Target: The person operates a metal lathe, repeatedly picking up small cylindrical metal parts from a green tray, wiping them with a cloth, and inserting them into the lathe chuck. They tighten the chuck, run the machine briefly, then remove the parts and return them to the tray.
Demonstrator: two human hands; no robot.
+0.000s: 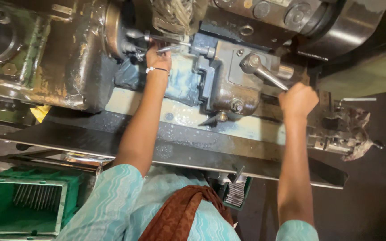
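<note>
Head view, looking down on an oily old lathe: the left hand (158,57) is up at the chuck (120,31), fingers pinched around a thin metal rod (171,48) poking out of it. The rod looks stiff, light and probably slick with coolant, so I'd grip it near the chuck end. The right hand (298,100) is fisted tight on the steel lever handle (264,73) of the tool block (233,82), which seems heavy and solid.
</note>
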